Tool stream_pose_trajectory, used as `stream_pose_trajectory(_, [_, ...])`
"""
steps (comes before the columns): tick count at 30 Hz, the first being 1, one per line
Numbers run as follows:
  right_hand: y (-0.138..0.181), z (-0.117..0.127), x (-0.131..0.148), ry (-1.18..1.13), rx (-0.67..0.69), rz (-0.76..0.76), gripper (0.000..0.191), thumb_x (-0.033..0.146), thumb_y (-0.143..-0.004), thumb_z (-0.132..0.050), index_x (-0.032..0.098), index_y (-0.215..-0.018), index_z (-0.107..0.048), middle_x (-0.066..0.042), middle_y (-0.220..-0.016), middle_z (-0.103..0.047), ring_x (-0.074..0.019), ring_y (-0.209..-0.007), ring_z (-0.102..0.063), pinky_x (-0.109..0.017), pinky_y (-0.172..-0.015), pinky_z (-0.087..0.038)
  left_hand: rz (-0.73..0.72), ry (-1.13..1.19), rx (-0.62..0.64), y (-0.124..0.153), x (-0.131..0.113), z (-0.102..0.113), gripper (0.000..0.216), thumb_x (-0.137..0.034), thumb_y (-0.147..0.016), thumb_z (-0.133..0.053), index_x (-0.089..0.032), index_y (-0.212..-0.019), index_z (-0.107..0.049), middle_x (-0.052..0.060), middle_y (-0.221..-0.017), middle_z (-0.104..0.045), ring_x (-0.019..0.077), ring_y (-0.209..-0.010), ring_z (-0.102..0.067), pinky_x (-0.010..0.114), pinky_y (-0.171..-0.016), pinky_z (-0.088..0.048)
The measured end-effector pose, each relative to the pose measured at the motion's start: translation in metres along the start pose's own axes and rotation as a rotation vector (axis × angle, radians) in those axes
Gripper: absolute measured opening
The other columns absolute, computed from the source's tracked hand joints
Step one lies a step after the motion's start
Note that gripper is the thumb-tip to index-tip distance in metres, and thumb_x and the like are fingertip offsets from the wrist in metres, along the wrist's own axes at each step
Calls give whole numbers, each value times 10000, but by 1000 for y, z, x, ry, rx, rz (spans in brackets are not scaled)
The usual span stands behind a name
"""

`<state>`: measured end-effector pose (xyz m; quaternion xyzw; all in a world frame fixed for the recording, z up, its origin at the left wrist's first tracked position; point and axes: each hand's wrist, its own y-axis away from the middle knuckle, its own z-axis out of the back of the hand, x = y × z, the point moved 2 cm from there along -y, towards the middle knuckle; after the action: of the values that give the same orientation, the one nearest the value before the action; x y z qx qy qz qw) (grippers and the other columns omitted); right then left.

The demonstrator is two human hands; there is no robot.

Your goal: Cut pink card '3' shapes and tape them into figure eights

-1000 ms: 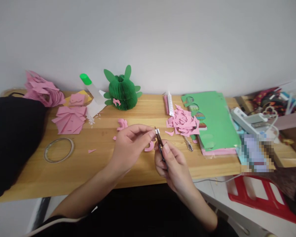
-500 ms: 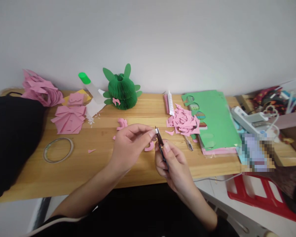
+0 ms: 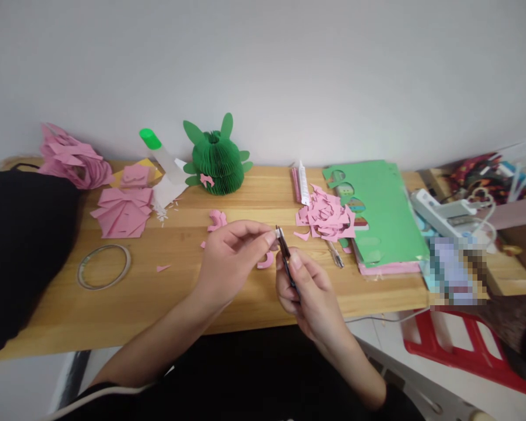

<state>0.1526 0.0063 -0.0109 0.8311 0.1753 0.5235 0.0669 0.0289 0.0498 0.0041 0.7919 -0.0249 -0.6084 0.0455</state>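
Observation:
My left hand (image 3: 228, 257) pinches a small white piece (image 3: 277, 233), seemingly paper, between thumb and forefinger. My right hand (image 3: 309, 286) is closed round a pair of dark, narrow scissors (image 3: 286, 251), its handles mostly hidden by the fingers. The blade tips meet the white piece, beside my left fingertips. Under and behind my hands lie a curved pink paper piece (image 3: 265, 261) and another stack of curved pink cutouts (image 3: 217, 220). Farther back stands a green honeycomb paper figure (image 3: 217, 164) with leaf-shaped parts and a small pink piece on its front.
Pink scraps (image 3: 324, 215), a white tube (image 3: 303, 182), a pen (image 3: 335, 255) and green sheets (image 3: 383, 210) lie on the right. On the left are a tape roll (image 3: 104, 267), folded pink paper (image 3: 123, 213), a green-capped glue bottle (image 3: 160, 153) and a black bag (image 3: 26, 251).
Hardly anything differs. The scissors have shifted very slightly at the white piece, while both hands stay in nearly the same place.

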Motion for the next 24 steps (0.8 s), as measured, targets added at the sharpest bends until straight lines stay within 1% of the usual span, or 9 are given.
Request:
stream_pose_trajectory(6, [-1, 0, 0, -4, 16, 7, 374, 552, -891, -602, 209, -784, -500, 125, -479, -289, -40, -406, -121, -156, -347, -134, 12, -12, 1, 0, -1, 1, 60, -229, -712, -705, -187, -668, -702, -14, -601, -679, 106, -522, -585, 235, -486, -475])
stream_pose_trajectory(11, [0, 1, -2, 15, 0, -8, 385, 559, -889, -597, 214, -762, -483, 123, -480, -287, -42, -405, -122, -162, -349, -130, 20, -20, 1, 1, -1, 1, 66, -233, -706, -702, -184, -663, -690, -15, -597, -664, 106, -523, -579, 241, -499, -480])
stream_pose_trajectory(14, [0, 2, -3, 36, -3, 11, 384, 568, -891, -590, 215, -780, -485, 120, -493, -283, -47, -415, -137, -166, -360, -136, 50, 17, 42, 1, -1, 1, 82, -246, -701, -720, -180, -674, -680, -17, -613, -653, 99, -523, -568, 235, -499, -477])
stream_pose_trajectory(17, [1, 3, -3, 73, 15, 39, 367, 570, -890, -594, 219, -841, -495, 124, -513, -270, -50, -420, -132, -174, -371, -141, 76, 75, 76, 0, -1, 4, 107, -256, -708, -736, -175, -685, -669, -14, -632, -651, 99, -543, -572, 233, -524, -491])
stream_pose_trajectory(20, [4, 8, -1, 189, 9, 80, 343, 551, -902, -587, 219, -875, -507, 112, -552, -273, -59, -439, -155, -192, -396, -164, 53, 90, 48, -1, -1, 12, 108, -235, -729, -741, -178, -686, -661, -7, -662, -671, 109, -616, -614, 236, -617, -534])
stream_pose_trajectory(22, [7, 12, 4, 351, -9, 137, 308, 515, -916, -580, 217, -866, -519, 93, -580, -302, -72, -467, -223, -209, -430, -216, 19, 52, 35, -3, -3, 19, 85, -241, -776, -721, -182, -738, -672, 5, -718, -702, 120, -684, -651, 243, -691, -554])
stream_pose_trajectory(24, [10, 16, 11, 565, -7, 188, 257, 459, -925, -580, 215, -858, -532, 70, -604, -374, -90, -511, -325, -229, -483, -288, -5, -26, 73, -5, -8, 24, 82, -265, -816, -703, -188, -838, -683, 20, -793, -733, 134, -744, -683, 245, -720, -562])
